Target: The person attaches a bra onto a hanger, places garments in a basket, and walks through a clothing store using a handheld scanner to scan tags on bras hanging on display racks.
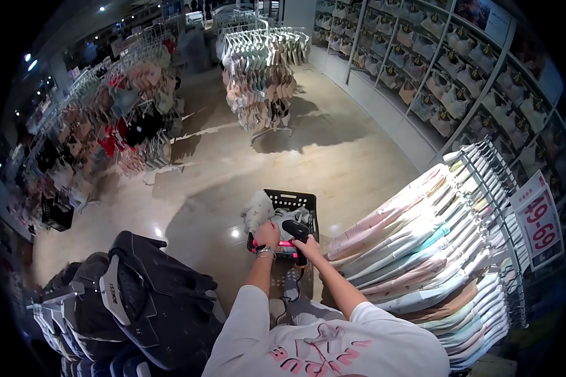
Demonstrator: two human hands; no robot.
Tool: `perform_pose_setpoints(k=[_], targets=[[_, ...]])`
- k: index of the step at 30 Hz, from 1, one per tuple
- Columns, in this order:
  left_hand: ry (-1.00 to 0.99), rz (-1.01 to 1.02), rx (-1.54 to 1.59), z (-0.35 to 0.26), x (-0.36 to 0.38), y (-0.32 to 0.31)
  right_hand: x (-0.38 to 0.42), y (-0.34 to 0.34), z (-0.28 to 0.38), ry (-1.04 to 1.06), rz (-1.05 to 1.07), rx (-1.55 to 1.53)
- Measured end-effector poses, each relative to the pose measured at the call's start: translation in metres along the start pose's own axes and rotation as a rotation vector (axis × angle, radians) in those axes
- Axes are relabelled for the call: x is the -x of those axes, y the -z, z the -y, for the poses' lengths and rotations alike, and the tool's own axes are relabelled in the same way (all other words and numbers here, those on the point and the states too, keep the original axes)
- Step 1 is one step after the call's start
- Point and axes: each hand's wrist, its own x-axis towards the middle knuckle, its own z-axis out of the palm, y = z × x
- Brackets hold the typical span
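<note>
Over a black shopping basket [311, 202] on the floor, both arms reach down side by side. My right hand [308, 246] is closed around a black barcode scanner [295, 230], whose rounded head points toward the basket's inside. With a watch and bracelets at its wrist, my left hand [268, 234] is curled at the basket's near left edge, and I cannot tell what it grips. A bunched white garment [256, 211] lies beside its knuckles, over the basket's left side. Pale clothing [285, 217] fills the basket. A bright pink strip [285, 244] shows between the hands.
Pastel garments [396, 251] hang close on a rack at the right, with a price sign [538, 220]. Dark jackets [154, 301] hang at near left. Racks of bras [258, 75] stand farther off, and a bra wall display [421, 56] lines the right. Tiled floor [333, 163] lies between.
</note>
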Motion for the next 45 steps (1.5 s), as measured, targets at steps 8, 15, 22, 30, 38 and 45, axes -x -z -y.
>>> perform_pose_setpoints(k=[8,15,22,30,38,45], targets=[[-0.056,0.196,-0.110,-0.023,-0.100,-0.017,-0.066,-0.018,0.023,0.165,-0.171,0.020],[-0.156,0.297,-0.168,-0.056,-0.168,-0.040,-0.133,-0.013,0.028,0.060,-0.127,-0.013],[-0.167,0.238,-0.174,-0.087,-0.223,-0.079,-0.187,-0.004,0.038,0.077,-0.259,0.032],[-0.246,0.247,-0.144,-0.133,-0.286,-0.114,-0.258,0.013,0.032,0.059,-0.351,-0.015],[-0.360,0.233,-0.055,-0.186,-0.347,-0.154,-0.338,0.040,0.017,0.036,-0.438,0.014],[-0.424,0.372,-0.050,-0.236,-0.404,-0.200,-0.413,0.079,0.012,0.026,-0.569,0.097]])
